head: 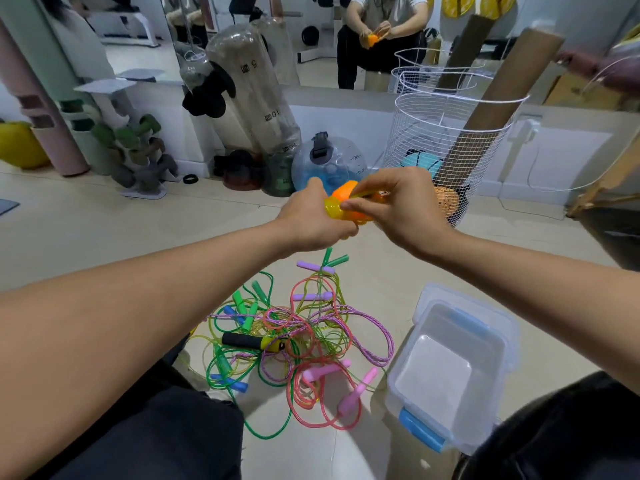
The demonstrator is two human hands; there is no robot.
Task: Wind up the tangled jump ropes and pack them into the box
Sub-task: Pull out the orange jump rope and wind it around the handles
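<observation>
Both hands hold an orange rope (346,197) bundle up over the floor: left hand (313,220) gripping it, right hand (401,206) pinching its cord. If that pinch slackens, the coil could spring loose. The other ropes (294,336) lie tangled on the pale tile floor (104,220) beside the empty box (453,368), facing a wall mirror (311,39).

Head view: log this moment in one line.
left hand: grips orange rope bundle | right hand: winding | box: empty

Tangled coloured jump ropes (298,337) heaped on floor beside open, seemingly empty clear box (453,368).
</observation>
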